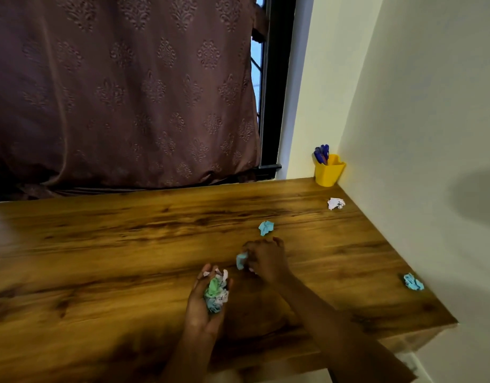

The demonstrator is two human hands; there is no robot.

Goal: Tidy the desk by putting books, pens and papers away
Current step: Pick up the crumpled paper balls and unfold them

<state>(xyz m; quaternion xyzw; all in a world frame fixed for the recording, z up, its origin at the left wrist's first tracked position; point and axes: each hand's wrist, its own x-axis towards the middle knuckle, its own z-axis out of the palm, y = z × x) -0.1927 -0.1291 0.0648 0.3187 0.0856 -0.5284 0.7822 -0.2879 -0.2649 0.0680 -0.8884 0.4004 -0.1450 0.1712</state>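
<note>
My left hand (203, 302) is cupped palm-up over the wooden desk (100, 244), holding a bundle of crumpled papers (216, 291) in green, white and blue. Just to its right, my right hand (266, 258) is closed on a crumpled blue paper (241, 260) at the desk surface. Another blue paper ball (266, 227) lies just beyond my right hand. A white paper ball (336, 203) sits near the far right corner. A third blue ball (413, 281) rests by the right wall.
A yellow pen holder (329, 171) with blue-handled items stands in the far right corner against the cream wall (418, 134). A brown patterned curtain (122, 92) hangs behind the desk, with a dark window frame beside it. The desk's front edge runs at lower right.
</note>
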